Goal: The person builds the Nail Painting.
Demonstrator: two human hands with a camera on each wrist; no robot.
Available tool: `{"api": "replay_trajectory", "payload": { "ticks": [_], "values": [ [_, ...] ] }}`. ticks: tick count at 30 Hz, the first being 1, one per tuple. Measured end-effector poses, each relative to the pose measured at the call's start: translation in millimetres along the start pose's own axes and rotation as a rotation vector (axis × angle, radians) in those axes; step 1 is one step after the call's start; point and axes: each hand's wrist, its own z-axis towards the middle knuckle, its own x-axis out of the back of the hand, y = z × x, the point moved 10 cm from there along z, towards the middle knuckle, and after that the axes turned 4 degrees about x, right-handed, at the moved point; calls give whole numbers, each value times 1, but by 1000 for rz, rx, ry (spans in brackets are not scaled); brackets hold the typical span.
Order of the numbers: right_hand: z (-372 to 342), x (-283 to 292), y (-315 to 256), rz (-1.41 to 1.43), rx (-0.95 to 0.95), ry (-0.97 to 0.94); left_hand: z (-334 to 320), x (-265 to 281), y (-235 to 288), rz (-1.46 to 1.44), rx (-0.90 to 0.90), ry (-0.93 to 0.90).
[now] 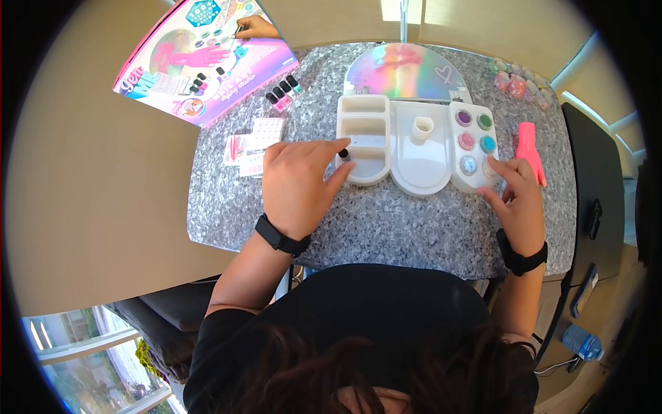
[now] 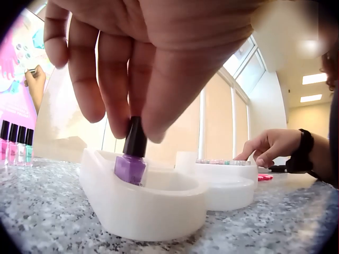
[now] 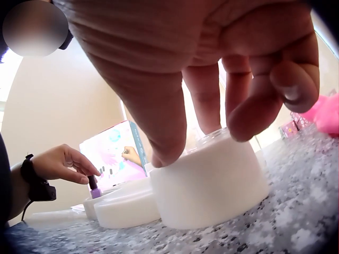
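Counter (image 1: 386, 231) with box (image 1: 241, 65), tray (image 1: 422, 185) and bottle (image 2: 130, 170)

The box is at the left, the white tray in the middle. The right hand (image 1: 522, 200) touches the tray's right part, fingers bent and apart. The left hand (image 1: 296, 183) pinches the black cap (image 2: 136, 136); the purple bottle is slightly tilted in the tray's front left compartment.

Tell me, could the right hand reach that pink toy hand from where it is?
Probably yes: the pink toy hand lies on the counter right beside the right hand, with nothing seen between them, though the fingers touch the white tray and would likely have to leave it first.
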Motion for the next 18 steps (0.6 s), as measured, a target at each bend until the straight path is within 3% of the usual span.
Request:
{"api": "replay_trajectory", "payload": {
  "ticks": [4, 6, 11, 14, 16, 18],
  "values": [
    [-2, -1, 0, -2, 13, 20, 3, 5, -19, -31, 99, 22],
    [-5, -4, 0, -1, 11, 27, 11, 12, -60, -100, 309, 84],
    [-7, -5, -5, -5, 19, 36, 37, 1, -150, 417, 285, 126],
    [-8, -6, -3, -10, 21, 27, 48, -10, -186, 282, 384, 90],
    [-9, -6, -2, -2, 18, 34, 49, -29, -208, 66, 532, -78],
    [-9, -7, -1, 8, 7, 37, 50, -27, -207, 97, 519, -67]
  ]
}}
